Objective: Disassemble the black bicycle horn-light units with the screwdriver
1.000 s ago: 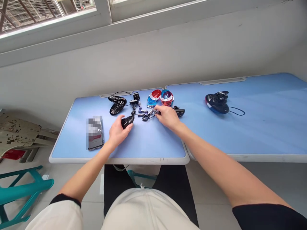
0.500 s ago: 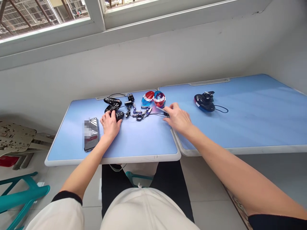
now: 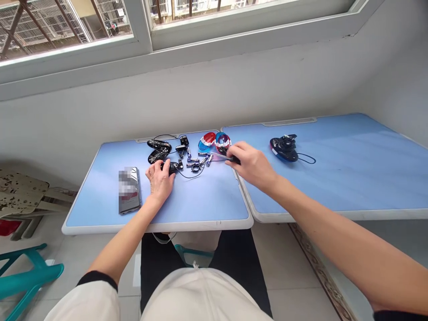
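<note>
My left hand (image 3: 161, 180) rests on the table with its fingers closed around a black plastic housing (image 3: 173, 168). A thin black cable (image 3: 190, 177) curves from beside it to a small black ring (image 3: 195, 168). In my right hand (image 3: 252, 162) is a screwdriver (image 3: 235, 159), its metal shaft pointing left over several blue-and-white batteries (image 3: 193, 161). Just beyond that hand sits a red-and-blue shell (image 3: 222, 141), with a matching shell (image 3: 207, 141) to its left. Two black circuit-bearing parts (image 3: 159, 150) lie behind my left hand.
A phone (image 3: 129, 191) lies left of my left hand. Small black clip-like parts (image 3: 182, 145) stand at the back. On the right table (image 3: 347, 178) rests a black device with a cable loop (image 3: 284, 148). A seam divides the two tables, and a wall rises behind them.
My left hand has shifted slightly right and nearer with the black housing. The screwdriver in my right hand now points left. The cable that stretched toward my right hand now curves nearer my left.
</note>
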{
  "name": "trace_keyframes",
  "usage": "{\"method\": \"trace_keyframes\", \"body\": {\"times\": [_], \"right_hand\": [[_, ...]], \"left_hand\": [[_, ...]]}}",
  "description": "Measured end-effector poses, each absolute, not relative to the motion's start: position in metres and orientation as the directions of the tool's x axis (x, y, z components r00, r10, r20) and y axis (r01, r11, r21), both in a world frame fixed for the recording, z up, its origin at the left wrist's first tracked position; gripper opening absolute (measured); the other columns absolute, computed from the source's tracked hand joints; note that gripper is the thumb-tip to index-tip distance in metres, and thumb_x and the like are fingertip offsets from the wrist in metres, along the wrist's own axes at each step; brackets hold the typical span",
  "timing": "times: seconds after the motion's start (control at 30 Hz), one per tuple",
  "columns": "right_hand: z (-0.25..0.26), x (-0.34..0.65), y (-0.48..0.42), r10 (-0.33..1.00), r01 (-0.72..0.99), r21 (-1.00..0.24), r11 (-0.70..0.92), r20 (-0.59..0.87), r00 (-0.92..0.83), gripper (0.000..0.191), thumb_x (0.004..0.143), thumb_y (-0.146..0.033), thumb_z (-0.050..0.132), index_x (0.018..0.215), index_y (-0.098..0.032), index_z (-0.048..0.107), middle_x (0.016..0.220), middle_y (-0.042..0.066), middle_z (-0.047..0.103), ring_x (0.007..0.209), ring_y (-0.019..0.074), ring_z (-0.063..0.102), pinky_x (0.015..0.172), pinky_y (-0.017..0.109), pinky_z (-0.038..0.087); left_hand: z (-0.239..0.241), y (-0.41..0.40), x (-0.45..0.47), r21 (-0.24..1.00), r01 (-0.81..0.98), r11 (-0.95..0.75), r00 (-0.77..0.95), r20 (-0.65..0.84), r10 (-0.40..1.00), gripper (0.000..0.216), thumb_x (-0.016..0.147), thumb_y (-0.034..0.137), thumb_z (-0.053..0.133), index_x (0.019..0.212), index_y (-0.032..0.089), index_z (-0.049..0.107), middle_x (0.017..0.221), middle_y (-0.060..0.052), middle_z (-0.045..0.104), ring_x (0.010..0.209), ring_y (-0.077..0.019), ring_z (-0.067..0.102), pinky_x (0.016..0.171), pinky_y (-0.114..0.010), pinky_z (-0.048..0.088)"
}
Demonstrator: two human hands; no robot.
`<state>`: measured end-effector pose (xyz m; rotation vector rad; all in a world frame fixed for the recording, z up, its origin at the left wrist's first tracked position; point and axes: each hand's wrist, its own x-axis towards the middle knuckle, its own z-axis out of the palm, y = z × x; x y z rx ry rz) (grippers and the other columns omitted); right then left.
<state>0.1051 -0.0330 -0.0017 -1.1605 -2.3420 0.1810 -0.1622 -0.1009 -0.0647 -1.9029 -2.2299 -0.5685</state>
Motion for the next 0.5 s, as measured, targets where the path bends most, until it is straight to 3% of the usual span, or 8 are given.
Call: {"method": "trace_keyframes", "body": {"times": [0.13, 0.5], "right_hand": [[0.016, 0.038, 0.004, 0.743, 0.645, -0.38, 0.663, 0.437, -0.507, 0.007, 0.075, -0.018, 0.058, 0.08, -0.021, 0.054, 0.089, 0.006, 0.056, 0.075, 0.0185, 0.051, 0.067, 0.028, 0.037], [-0.014, -0.075, 0.077, 0.756, 0.653, -0.382, 0.654, 0.291, -0.586, 0.017, 0.072, -0.012, 0.061, 0.087, -0.02, 0.062, 0.094, 0.006, 0.061, 0.079, 0.0186, 0.053, 0.063, 0.027, 0.031]], "left_hand": [[-0.062, -0.097, -0.164, 0.194, 0.97, 0.148, -0.207, 0.334, 0.92, 0.042, 0.081, 0.023, 0.06, 0.123, 0.023, 0.056, 0.124, -0.015, 0.052, 0.116, -0.0329, 0.043, 0.096, -0.049, 0.033], [-0.067, -0.091, -0.168, 0.215, 0.962, 0.17, -0.245, 0.397, 0.885, 0.041, 0.079, 0.024, 0.061, 0.12, 0.02, 0.06, 0.123, -0.017, 0.051, 0.114, -0.0332, 0.043, 0.095, -0.049, 0.034]]}}
